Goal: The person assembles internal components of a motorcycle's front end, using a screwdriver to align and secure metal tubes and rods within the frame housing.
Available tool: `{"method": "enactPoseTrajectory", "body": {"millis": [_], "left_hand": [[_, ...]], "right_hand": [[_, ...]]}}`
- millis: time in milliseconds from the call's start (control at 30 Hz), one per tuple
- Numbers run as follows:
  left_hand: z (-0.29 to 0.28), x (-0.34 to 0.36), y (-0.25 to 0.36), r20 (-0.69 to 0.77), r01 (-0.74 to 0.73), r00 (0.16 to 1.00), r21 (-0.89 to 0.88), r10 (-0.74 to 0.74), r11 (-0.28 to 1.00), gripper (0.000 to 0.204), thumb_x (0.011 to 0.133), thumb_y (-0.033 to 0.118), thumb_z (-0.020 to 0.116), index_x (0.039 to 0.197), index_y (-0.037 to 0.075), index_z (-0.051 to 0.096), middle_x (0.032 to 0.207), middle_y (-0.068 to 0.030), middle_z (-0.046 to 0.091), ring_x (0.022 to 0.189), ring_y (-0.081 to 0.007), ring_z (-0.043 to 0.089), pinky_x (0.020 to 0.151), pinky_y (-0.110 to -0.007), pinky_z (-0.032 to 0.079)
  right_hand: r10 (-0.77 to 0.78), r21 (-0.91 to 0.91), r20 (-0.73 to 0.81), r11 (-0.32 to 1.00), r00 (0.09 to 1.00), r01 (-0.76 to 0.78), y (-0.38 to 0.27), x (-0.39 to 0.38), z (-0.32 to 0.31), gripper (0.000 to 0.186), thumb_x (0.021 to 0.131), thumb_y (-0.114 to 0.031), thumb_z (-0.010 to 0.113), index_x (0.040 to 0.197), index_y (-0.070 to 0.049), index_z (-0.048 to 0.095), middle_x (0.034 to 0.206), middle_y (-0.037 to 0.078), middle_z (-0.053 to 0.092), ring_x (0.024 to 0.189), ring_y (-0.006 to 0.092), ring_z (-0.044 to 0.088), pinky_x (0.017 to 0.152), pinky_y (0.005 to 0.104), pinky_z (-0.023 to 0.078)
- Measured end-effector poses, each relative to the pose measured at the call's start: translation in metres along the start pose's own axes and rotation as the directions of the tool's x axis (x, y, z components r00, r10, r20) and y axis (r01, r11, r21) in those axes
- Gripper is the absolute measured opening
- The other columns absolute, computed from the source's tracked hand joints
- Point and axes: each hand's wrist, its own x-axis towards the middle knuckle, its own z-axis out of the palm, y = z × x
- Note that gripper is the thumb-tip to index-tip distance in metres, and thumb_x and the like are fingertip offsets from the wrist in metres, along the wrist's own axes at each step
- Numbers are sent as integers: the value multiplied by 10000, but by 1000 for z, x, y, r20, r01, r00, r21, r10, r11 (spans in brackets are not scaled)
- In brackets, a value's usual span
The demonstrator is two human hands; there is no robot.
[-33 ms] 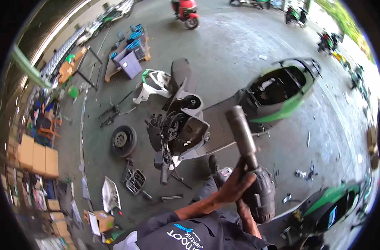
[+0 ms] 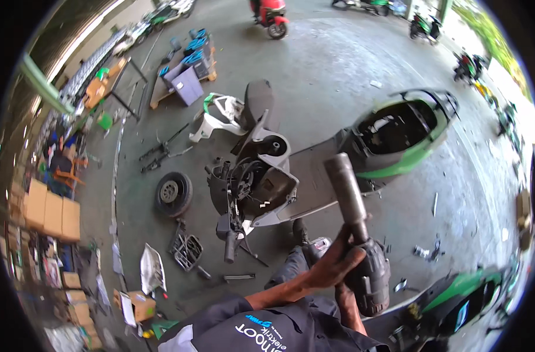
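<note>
A dark impact wrench with a long metal socket is held up in front of my body, the socket pointing up and slightly left. My left hand is closed around its front end, at the base of the socket. Lower down, my right hand grips the tool from behind; the wrench body hides most of its fingers. Beyond the tool lies a partly stripped scooter, its handlebar to the left and its green-sided, open rear section to the right.
Left of the scooter are a loose wheel, a fork, a metal frame part and a white panel. Another green scooter stands at lower right. Cardboard boxes line the left; a purple bin stands farther off.
The view has shifted slightly. The wrench sits a little farther right and lower in the picture, with both hands still on it.
</note>
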Motion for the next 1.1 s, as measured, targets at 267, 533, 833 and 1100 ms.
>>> {"method": "enactPoseTrajectory", "body": {"millis": [267, 533, 833, 1100], "left_hand": [[-95, 117, -9, -330, 26, 937, -257, -113, 966, 521, 989, 291, 521, 1407, 76, 298, 1230, -167, 581, 1119, -211, 587, 968, -364, 470], [-176, 159, -22, -631, -220, 732, -577, -258, 787, 438, 970, 358, 550, 1293, 82, 447, 1050, -93, 632, 986, -199, 636, 898, -365, 512], [-212, 196, -7, -670, -426, 703, -665, -239, 613, 411, 975, 444, 506, 1188, 93, 540, 1043, -17, 636, 946, -121, 611, 870, -307, 486], [-238, 192, -5, -699, -511, 686, -660, -201, 551, 608, 947, 543, 489, 1314, 59, 463, 1244, -117, 554, 1156, -236, 533, 1027, -410, 408]], "right_hand": [[-81, -185, 511, 962, 856, 201, 26, 166, 66, 484, 806, -255, 667, 1239, -60, 570, 1183, 168, 600, 1139, 356, 542, 969, 421, 434], [296, -398, 799, 913, 523, 93, 91, 221, 56, 491, 805, -218, 669, 1255, -50, 566, 1201, 167, 601, 1155, 315, 548, 977, 406, 430], [293, -314, 905, 949, 308, 19, 86, 335, 146, 488, 808, -150, 669, 1266, -23, 556, 1210, 160, 609, 1152, 229, 565, 981, 371, 429], [326, -346, 937, 915, 123, 209, 60, 418, 238, 558, 759, -134, 792, 1252, -37, 549, 1148, 105, 641, 1029, 190, 598, 931, 328, 481]]}}
